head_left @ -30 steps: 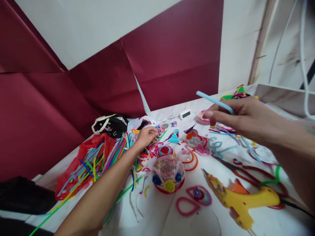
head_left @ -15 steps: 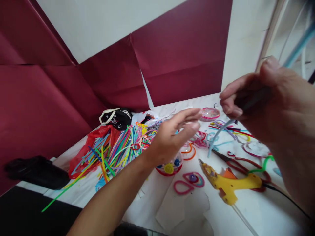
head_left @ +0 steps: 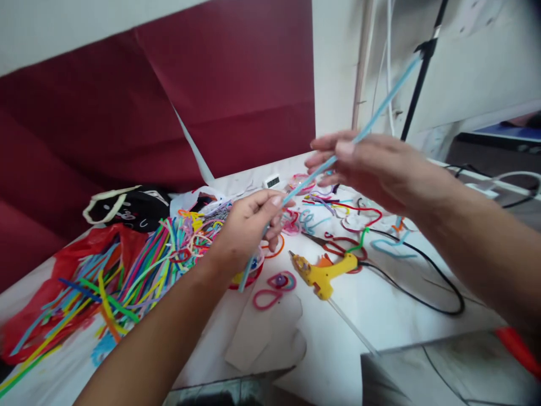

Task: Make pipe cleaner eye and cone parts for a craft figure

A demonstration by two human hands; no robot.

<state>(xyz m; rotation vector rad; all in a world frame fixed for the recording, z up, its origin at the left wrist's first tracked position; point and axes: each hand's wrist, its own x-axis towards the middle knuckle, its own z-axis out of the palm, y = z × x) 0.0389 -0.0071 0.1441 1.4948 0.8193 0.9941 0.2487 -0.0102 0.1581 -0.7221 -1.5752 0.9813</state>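
A long light-blue pipe cleaner [head_left: 391, 96] slants up to the right over the table. My left hand [head_left: 249, 228] pinches it near its lower end, which hangs below the fingers. Further up, my right hand [head_left: 363, 163] has its thumb against the same pipe cleaner, with the fingers behind it. Below the hands lie a yellow glue gun [head_left: 323, 273], red-handled scissors [head_left: 338, 248], and a pink loop [head_left: 267, 300] beside a pink and blue teardrop shape [head_left: 282, 281]. A round container [head_left: 253, 275] is partly hidden by my left hand.
Many coloured pipe cleaners [head_left: 147, 259] spread from a red plastic bag [head_left: 34, 304] on the left. Behind them sits a black pouch [head_left: 131, 208]. A black cable [head_left: 443, 293] loops at the right. A small digital clock [head_left: 271, 181] stands at the back.
The view has turned to the right. My left hand, open before, now pinches the light-blue pipe cleaner. My right hand's thumb and fingers now lie along its upper part.
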